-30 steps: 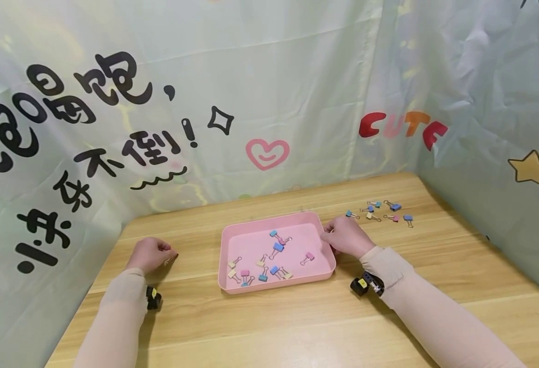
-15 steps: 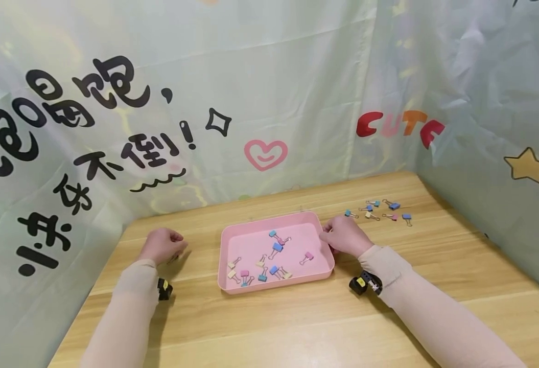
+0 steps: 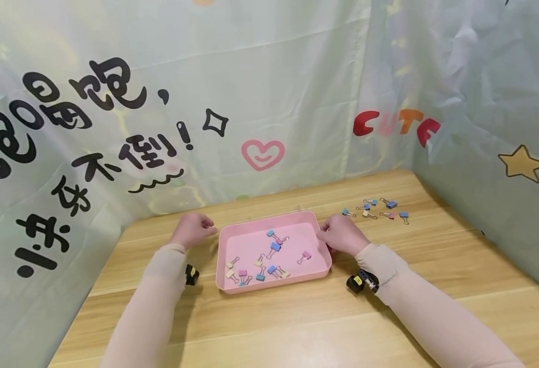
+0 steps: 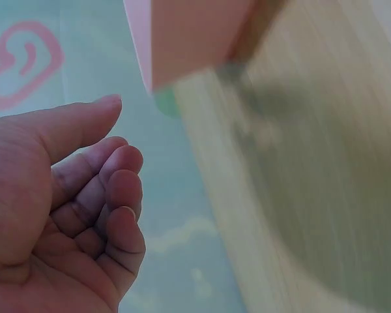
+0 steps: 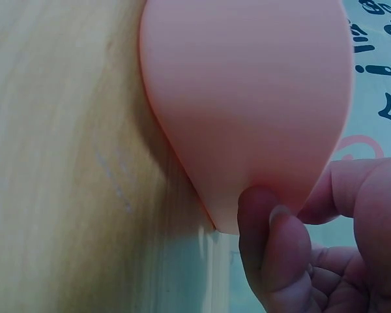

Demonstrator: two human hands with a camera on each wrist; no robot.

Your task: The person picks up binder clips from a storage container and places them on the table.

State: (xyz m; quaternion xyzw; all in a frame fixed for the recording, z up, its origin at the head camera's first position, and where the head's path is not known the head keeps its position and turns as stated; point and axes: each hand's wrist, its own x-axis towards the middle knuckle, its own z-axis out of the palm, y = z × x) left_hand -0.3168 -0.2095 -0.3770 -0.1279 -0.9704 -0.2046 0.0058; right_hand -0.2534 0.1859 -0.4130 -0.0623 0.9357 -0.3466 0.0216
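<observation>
Head view: your left hand [image 3: 192,230] is just beside the back left corner of the pink tray [image 3: 246,245], fingers loosely bent. Your right hand [image 3: 341,234] pinches the tray's right wall near its back. The tray sits on the wooden table [image 3: 269,327] between your hands. In it lie blue, teal, pink and yellow binder clips [image 3: 275,247], mostly toward the front left, one pink clip [image 3: 306,254] apart on the right. A second group of clips [image 3: 391,205] lies on the table beyond your right hand. A printed cloth [image 3: 297,102] hangs behind, with a pink heart [image 3: 263,155] above the tray.

Left wrist view: your thumb stands apart from your four curled fingers, palm bare. The tray's corner is above your fingertips, with a gap between; it is blurred, so its height off the table is uncertain.

Right wrist view: your fingertips press the outer face of the tray's end wall, with another digit at the rim; the inner side is hidden
</observation>
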